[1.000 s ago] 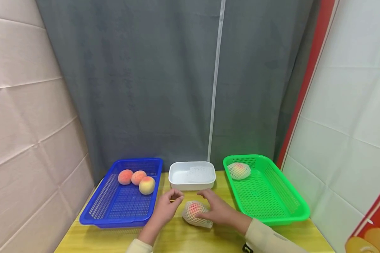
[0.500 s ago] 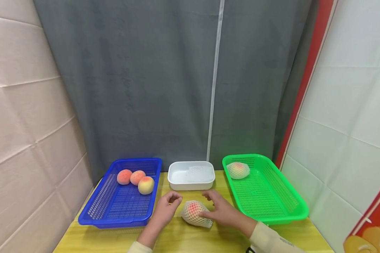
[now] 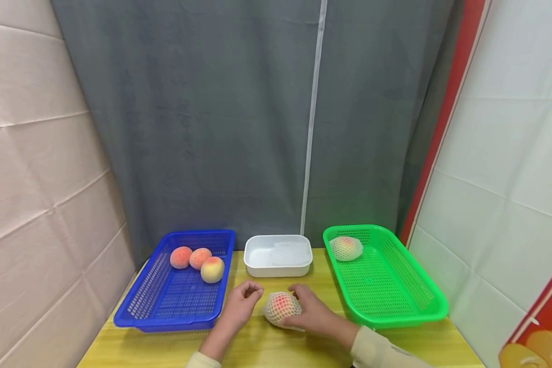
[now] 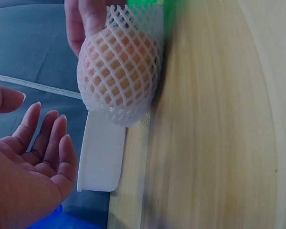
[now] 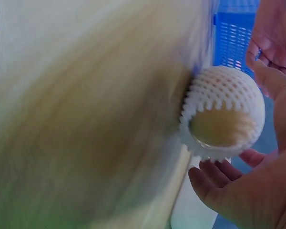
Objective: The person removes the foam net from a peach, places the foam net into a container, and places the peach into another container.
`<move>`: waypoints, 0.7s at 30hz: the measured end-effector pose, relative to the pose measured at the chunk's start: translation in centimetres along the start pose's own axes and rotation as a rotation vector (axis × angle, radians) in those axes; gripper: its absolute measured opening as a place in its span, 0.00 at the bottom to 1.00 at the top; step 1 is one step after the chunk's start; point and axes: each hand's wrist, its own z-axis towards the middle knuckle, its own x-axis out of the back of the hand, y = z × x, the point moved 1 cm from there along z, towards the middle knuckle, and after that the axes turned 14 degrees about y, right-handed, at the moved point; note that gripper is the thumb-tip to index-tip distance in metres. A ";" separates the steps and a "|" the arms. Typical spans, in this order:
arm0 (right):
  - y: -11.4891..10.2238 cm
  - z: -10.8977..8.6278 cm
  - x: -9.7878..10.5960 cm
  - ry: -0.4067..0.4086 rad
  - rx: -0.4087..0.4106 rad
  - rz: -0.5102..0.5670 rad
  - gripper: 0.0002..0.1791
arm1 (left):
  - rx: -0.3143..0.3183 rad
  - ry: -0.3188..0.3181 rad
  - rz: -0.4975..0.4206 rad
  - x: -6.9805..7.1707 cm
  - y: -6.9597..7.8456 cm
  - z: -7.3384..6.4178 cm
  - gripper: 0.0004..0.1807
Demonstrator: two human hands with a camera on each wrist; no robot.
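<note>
A peach in a white foam net (image 3: 281,306) is at the front middle of the wooden table. My right hand (image 3: 315,314) curves round its right side, thumb on the near side and fingers on the far side. The right wrist view shows the net's open end (image 5: 221,129) facing that hand, with bare peach inside. My left hand (image 3: 240,304) is a little left of the peach, apart from it. In the left wrist view, the left hand's fingers (image 4: 52,138) are loosely bent and hold nothing.
A blue basket (image 3: 165,324) with bare peaches (image 3: 212,270) stands left. A white tray (image 3: 278,271) holding what looks like foam netting (image 3: 290,253) is behind the hands. At right, a green basket (image 3: 395,301) holds another netted peach (image 3: 346,248). A grey curtain (image 3: 211,128) hangs behind.
My right hand's fingers have drawn in towards the netted peach, after spreading slightly half a second ago. The left hand has barely moved.
</note>
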 end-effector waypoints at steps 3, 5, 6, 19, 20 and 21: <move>0.2 0.0 -0.7 0.002 -0.027 0.011 0.52 | 0.013 -0.006 -0.013 0.0 -0.1 0.0 0.07; 0.3 0.0 -1.2 0.002 -0.042 0.017 0.53 | 0.026 -0.010 -0.014 0.1 -0.1 0.0 0.07; 0.4 0.1 -1.4 0.003 -0.051 0.018 0.53 | 0.036 -0.012 -0.013 0.1 -0.1 0.0 0.07; 0.8 0.4 -2.4 0.012 -0.031 0.034 0.48 | 0.034 -0.012 -0.016 0.0 0.0 -0.1 0.08; 0.8 0.5 -2.4 0.014 -0.026 0.036 0.47 | 0.030 -0.012 -0.015 0.0 0.0 -0.1 0.08; 0.8 0.5 -2.4 0.018 -0.022 0.035 0.47 | 0.039 -0.011 -0.016 0.0 0.1 -0.1 0.08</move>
